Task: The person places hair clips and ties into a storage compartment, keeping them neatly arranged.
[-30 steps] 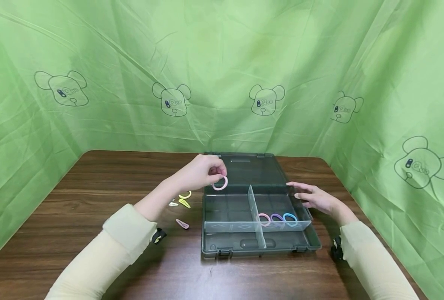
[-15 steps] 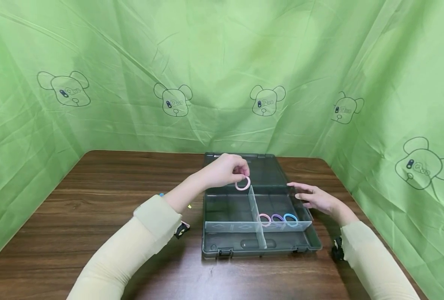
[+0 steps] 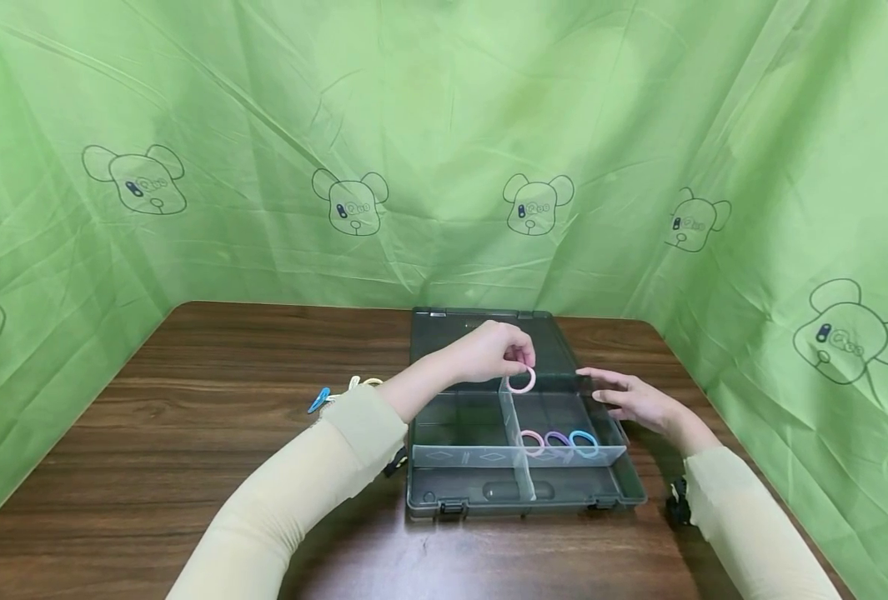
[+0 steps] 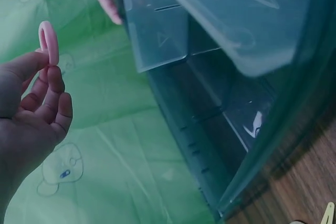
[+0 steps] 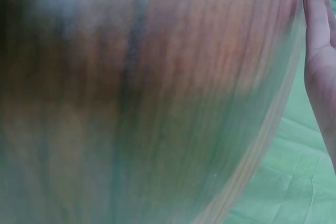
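Note:
A pink hair tie (image 3: pixel 522 392) is pinched between thumb and fingers of my left hand (image 3: pixel 491 352), above the back right compartment of a dark translucent divider box (image 3: pixel 489 505). The left wrist view shows the same hair tie upright at the fingertips. Inside that compartment, against the front divider, stand a pink hair tie (image 3: pixel 531 432), a purple one (image 3: pixel 556 432) and a blue one (image 3: pixel 584 432) in a row. My right hand (image 3: pixel 648 406) has its fingers extended at the box's right side, holding nothing.
The box's lid (image 3: pixel 428 329) lies folded back behind it. Left of the box, partly behind my left sleeve, are a blue hair clip (image 3: pixel 318 401), a pale clip (image 3: pixel 353 382) and a yellow hair tie (image 3: pixel 372 381). Green cloth (image 3: pixel 444 167) surrounds the wooden table (image 3: pixel 151 450).
My left hand has carried the pink hair tie rightward, from the box's left side to over the back right compartment. My right hand stays at the box's side.

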Available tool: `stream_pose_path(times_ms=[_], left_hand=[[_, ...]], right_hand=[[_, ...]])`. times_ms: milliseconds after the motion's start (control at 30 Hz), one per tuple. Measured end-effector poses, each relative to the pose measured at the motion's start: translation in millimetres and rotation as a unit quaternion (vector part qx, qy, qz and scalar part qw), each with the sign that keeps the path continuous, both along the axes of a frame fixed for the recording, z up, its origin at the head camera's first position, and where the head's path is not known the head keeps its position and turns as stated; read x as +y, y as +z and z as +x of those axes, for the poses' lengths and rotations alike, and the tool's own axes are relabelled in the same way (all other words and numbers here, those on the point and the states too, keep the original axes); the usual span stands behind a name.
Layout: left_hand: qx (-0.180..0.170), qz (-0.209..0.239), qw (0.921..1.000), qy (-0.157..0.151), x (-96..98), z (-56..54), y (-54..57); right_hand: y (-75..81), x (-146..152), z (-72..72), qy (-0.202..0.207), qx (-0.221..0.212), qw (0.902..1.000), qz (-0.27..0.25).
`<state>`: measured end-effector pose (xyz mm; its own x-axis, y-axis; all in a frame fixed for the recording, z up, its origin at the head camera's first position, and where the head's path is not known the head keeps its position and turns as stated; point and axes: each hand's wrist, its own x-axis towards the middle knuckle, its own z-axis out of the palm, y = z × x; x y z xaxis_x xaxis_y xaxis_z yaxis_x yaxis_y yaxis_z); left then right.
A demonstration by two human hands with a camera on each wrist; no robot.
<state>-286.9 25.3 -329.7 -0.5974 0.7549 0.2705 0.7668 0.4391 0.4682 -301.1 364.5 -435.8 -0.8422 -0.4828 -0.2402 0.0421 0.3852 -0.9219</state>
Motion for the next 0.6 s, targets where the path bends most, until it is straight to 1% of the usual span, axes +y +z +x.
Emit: stream_pose_path(times_ms=[100,233,367,500,600], left_hand=[[-0.001,-0.015,0.9999,-0.006,7.4,-1.9,-4.6],[0.002,-0.035,0.9991,-0.022,15.8,-6.2,-11.7],[0.006,-0.04,0.9985,-0.036,23.7,-12.6,-18.6],[0.003,-0.044,0.998,-0.046,30.7,-18.7,-27.7],[0.007,-0.065,0.9965,-0.053,34.8,-22.2,-34.9]], right_hand=[[-0.8,0.4,-0.6,0.003,0.0,1.0,-0.004],[-1.3,0.3,-1.4,0.003,0.0,1.0,-0.008],[-1.1,0.6,-1.3,0.006,0.0,0.9999,-0.01],[-0.9,0.8,-0.9,0.007,0.0,0.9999,-0.016],[0.0,0.2,-0.4,0.006,0.0,0.9998,-0.018]])
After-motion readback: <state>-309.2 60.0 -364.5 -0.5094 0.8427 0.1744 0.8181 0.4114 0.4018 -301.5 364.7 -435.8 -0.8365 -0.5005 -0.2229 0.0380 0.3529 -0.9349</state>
